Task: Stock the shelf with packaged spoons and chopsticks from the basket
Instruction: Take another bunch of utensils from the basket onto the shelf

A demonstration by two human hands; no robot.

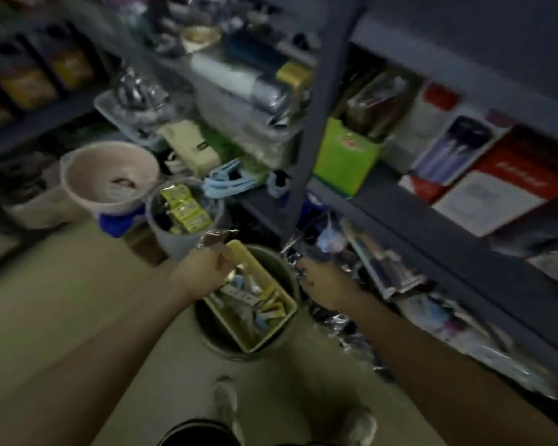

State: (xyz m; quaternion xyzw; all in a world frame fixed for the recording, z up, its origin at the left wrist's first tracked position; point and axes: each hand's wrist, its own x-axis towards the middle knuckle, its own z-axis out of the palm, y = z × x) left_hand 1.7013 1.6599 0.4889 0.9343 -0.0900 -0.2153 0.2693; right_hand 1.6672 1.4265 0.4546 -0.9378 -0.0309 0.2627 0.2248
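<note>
A yellow-green basket (289,312) rests on top of a dark round bin (273,255) on the floor; it holds several packaged spoons and chopsticks (245,296). My left hand (203,268) is at the basket's far left corner, closed on a shiny clear packet (215,238) that sticks up above it. My right hand (324,283) reaches to the right of the bin toward the low shelf (432,249), its fingers on a crinkly clear packet (295,252). The picture is blurred, so what is in either packet is not readable.
A grey shelf post (316,123) rises just behind the bin. Beside it stand a clear bucket of yellow boxes (182,209) and a pink tub (110,172). Flat packets crowd the bottom shelf at the right (464,329). My feet (226,400) are on the beige floor.
</note>
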